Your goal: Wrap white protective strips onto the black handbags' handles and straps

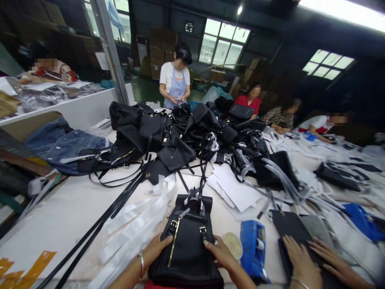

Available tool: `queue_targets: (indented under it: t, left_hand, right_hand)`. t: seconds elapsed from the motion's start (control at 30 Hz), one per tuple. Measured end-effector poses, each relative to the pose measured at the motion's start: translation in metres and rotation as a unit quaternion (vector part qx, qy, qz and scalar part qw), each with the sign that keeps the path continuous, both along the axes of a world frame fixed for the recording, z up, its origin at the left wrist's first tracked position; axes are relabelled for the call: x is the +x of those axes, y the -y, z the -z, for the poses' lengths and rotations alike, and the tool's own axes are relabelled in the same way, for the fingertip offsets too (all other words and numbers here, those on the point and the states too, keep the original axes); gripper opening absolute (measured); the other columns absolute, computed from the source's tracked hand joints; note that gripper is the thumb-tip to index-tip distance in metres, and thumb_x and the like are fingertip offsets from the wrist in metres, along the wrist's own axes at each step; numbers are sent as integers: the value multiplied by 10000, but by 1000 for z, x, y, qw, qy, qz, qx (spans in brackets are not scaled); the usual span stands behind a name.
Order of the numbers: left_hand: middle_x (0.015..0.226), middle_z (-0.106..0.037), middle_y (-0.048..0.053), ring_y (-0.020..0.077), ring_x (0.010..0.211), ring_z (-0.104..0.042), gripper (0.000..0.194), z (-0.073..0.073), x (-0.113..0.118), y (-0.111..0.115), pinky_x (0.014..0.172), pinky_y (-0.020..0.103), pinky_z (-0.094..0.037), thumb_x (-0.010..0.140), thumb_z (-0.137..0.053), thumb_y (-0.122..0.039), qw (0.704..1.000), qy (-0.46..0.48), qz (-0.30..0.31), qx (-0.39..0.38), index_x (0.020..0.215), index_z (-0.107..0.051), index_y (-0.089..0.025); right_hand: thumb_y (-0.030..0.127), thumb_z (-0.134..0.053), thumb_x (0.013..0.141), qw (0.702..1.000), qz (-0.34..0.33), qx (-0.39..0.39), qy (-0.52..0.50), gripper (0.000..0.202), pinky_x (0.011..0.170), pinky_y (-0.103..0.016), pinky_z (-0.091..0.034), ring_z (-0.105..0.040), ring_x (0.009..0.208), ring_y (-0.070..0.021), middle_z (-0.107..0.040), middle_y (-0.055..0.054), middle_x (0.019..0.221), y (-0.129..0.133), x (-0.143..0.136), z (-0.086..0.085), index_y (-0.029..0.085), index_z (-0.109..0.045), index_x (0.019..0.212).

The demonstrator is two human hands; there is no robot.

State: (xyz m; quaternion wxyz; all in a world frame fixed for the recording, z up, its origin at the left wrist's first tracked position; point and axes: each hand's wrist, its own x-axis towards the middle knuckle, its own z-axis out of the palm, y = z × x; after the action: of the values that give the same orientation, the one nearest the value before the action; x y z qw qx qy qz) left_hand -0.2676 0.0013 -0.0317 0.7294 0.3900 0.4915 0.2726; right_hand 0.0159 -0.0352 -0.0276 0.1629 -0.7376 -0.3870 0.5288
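A black backpack with a gold diagonal zip and two buckled straps lies before me at the table's near edge. My left hand grips its left side, thumb on top beside the buckle. On the opposite side my right hand grips it too, thumb on the front and fingers partly hidden. Grey wrapping covers bits of the strap at the bag's top. Left of the bag lie white strips in clear plastic. Close to my right hand are a round pale tub and a blue plastic holder.
A heap of black bags covers the table's middle, with long black straps trailing left. White sheets lie beyond my bag. At right, a co-worker's hands rest on a dark bag. A denim garment lies left; several people work around the table.
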Motion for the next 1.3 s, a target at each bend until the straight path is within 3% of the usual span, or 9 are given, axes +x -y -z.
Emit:
queue_targets:
  t: [0.13, 0.27, 0.5, 0.63, 0.73, 0.8, 0.9, 1.13, 1.3]
  left_hand:
    - [1113, -659, 127, 307, 1083, -576, 633, -12, 2, -7, 939, 387, -448, 670, -613, -588, 998, -43, -5, 43, 1091, -623, -115]
    - [1206, -617, 76, 281, 1110, -560, 567, -16, -1, -11, 952, 355, -436, 736, -550, -553, 988, -110, -5, 107, 1147, -597, -166]
    - [924, -713, 120, 334, 969, -626, 556, 35, 5, -6, 891, 398, -463, 599, -609, -601, 977, -201, 64, 30, 884, -687, -130]
    - [997, -699, 131, 327, 1008, -614, 602, 46, 3, -13, 907, 393, -455, 614, -583, -628, 975, -198, 86, 45, 932, -670, -125]
    - [1021, -693, 128, 313, 1020, -612, 603, 42, 1, -16, 913, 378, -453, 653, -551, -627, 974, -200, 95, 36, 963, -653, -119]
    - [1017, -693, 120, 306, 1033, -605, 605, 39, 1, -14, 926, 378, -444, 680, -527, -629, 970, -222, 87, 36, 985, -632, -117]
    - [1051, -681, 107, 300, 1063, -590, 612, 40, 3, -11, 964, 393, -413, 714, -497, -629, 960, -269, 67, 41, 1049, -587, -125]
    - [1122, -662, 62, 281, 1146, -541, 525, 30, 18, -12, 1040, 381, -354, 729, -492, -597, 939, -333, 63, 64, 1028, -599, -179]
    - [1059, -688, 61, 295, 1109, -568, 525, 15, 37, -16, 1028, 406, -378, 721, -460, -590, 922, -381, 61, 30, 1001, -615, -173]
  right_hand:
    - [408, -567, 676, 995, 18, 98, 10, 425, 798, -331, -467, -608, 967, -245, -659, -85, 1017, -10, -12, -3, 164, -568, 1023]
    - [342, -552, 687, 990, 30, 140, 14, 524, 784, -335, -467, -621, 897, -225, -665, -61, 971, -10, -10, -12, 184, -486, 1182]
    - [169, -586, 584, 998, 35, 4, 58, 616, 684, -263, -448, -623, 742, -175, -638, 21, 786, -15, -14, 21, 184, -437, 1181]
    - [211, -617, 621, 998, -3, 22, 63, 585, 659, -238, -432, -623, 746, -162, -643, 21, 809, -15, -5, 31, 190, -441, 1178]
    - [311, -551, 762, 985, -69, 46, 149, 378, 620, -225, -417, -622, 677, -145, -653, 9, 759, -17, 16, 24, 182, -510, 1114]
    - [304, -456, 850, 953, -115, 64, 274, 237, 616, -216, -406, -622, 671, -134, -662, -7, 749, -24, 39, 15, 175, -563, 1018]
    - [268, -450, 869, 901, -148, 76, 401, 195, 678, -241, -404, -626, 790, -165, -674, -74, 851, -42, 79, 4, 145, -587, 931]
    - [58, -353, 848, 861, -150, 80, 479, 278, 914, -451, -295, -500, 1066, -302, -579, -243, 1062, -89, 153, 12, 52, -578, 1011]
    - [49, -310, 865, 857, -149, 84, 486, 336, 912, -474, -278, -485, 1061, -293, -562, -219, 1087, -105, 182, 28, 99, -536, 1108]
